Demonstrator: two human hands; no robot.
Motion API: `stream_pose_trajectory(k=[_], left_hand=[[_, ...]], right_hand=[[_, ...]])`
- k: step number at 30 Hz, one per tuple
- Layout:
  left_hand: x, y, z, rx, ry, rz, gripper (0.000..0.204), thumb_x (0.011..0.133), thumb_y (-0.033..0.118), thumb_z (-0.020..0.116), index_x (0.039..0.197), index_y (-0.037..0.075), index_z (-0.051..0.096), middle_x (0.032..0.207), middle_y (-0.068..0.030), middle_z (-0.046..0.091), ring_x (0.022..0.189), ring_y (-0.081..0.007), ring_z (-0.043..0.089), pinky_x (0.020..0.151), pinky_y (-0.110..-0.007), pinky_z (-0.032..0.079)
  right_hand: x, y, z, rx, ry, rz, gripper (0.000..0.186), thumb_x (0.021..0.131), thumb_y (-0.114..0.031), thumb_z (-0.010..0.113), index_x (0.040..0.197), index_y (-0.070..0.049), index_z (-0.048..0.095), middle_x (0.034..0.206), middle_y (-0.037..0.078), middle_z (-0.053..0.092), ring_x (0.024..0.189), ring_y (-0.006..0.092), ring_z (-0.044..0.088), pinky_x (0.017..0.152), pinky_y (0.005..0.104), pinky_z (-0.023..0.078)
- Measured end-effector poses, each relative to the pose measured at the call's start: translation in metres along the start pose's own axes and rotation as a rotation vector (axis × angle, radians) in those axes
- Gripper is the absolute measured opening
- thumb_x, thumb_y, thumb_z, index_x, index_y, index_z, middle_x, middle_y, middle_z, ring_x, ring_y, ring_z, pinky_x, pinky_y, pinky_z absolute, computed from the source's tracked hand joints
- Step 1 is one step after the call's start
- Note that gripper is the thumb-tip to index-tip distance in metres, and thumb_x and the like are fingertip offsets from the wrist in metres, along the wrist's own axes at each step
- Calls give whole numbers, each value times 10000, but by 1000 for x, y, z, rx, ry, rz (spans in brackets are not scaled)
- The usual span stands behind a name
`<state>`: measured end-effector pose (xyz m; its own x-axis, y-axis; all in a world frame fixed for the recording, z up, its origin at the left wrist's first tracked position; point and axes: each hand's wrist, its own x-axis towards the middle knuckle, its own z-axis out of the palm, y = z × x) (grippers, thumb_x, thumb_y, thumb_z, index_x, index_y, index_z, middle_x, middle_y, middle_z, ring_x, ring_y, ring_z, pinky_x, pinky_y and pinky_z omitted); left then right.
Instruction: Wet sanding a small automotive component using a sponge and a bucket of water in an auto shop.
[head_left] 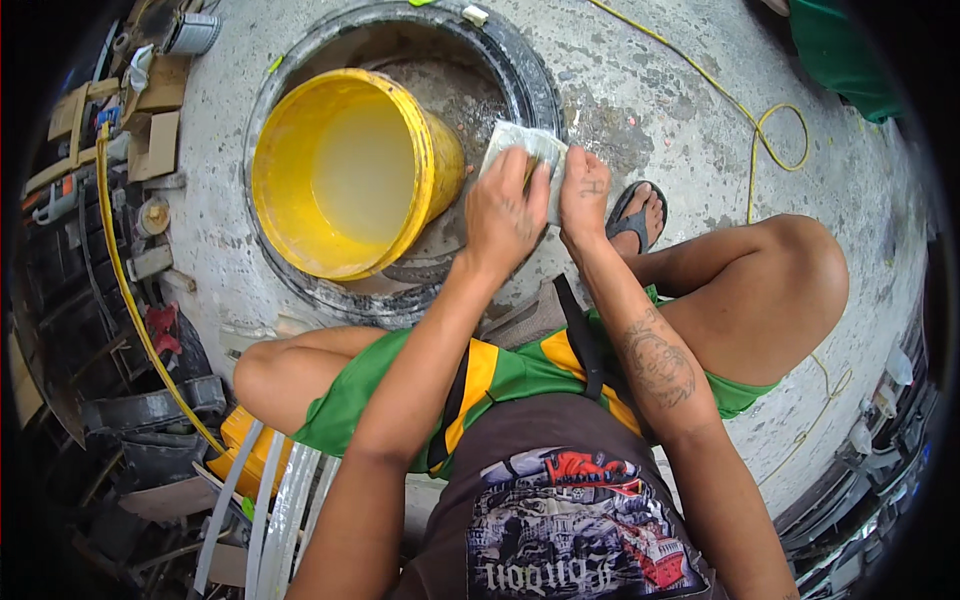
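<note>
Just right of the yellow bucket [430,150], my left hand [508,210] and my right hand [583,195] grip a pale grey, flat piece [525,135], perhaps a sheet or pad. My left fingers curl over its face, and my right fingers close on its right side. The bucket holds cloudy, pale liquid [360,180] and sits inside a large black round ring or tub [535,80], smeared with grey.
My sandalled foot [640,220] rests on the stained concrete floor [680,130]. A yellow cord [760,140] loops on the right, near green material [840,50]. Cardboard [155,145], dark parts [140,405] and pale strips [285,500] crowd the left. More clutter [890,450] lines the right edge.
</note>
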<state>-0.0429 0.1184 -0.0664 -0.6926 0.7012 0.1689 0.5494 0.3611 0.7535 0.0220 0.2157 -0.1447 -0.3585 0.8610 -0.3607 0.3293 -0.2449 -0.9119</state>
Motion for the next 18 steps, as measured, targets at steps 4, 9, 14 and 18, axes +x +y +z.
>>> stream_pose_trajectory(k=[4, 9, 14, 18], left_hand=[[-7, 1, 5, -51, 66, 22, 187, 959, 95, 672, 881, -3, 533, 802, -234, 589, 750, -465, 592, 633, -498, 446], [7, -1, -2, 16, -2, 12, 170, 967, 105, 673, 902, 0, 555, 815, -230, 606, 750, -456, 611, 646, -499, 465], [-28, 3, -8, -117, 15, -43, 201, 960, 128, 676, 883, 17, 528, 813, -230, 590, 755, -476, 597, 635, -515, 456], [18, -8, 5, 26, 7, 80, 195, 973, 156, 677, 907, 29, 545, 813, -215, 593, 743, -473, 604, 623, -519, 460]], right_hand=[[2, 13, -3, 55, -19, 4, 464, 985, -290, 550, 1001, 150, 695, 938, 304, 726, 875, 349, 694, 849, 436, 513], [-7, -6, 2, 12, 24, 9, 463, 990, -290, 533, 979, 145, 691, 916, 315, 714, 874, 356, 693, 841, 447, 507], [-4, -7, -3, -28, 13, -15, 460, 993, -293, 527, 922, 138, 671, 836, 307, 685, 805, 328, 668, 795, 455, 496], [-2, -10, -4, -7, -17, 15, 471, 994, -309, 530, 920, 135, 670, 817, 301, 676, 784, 321, 648, 785, 455, 493]])
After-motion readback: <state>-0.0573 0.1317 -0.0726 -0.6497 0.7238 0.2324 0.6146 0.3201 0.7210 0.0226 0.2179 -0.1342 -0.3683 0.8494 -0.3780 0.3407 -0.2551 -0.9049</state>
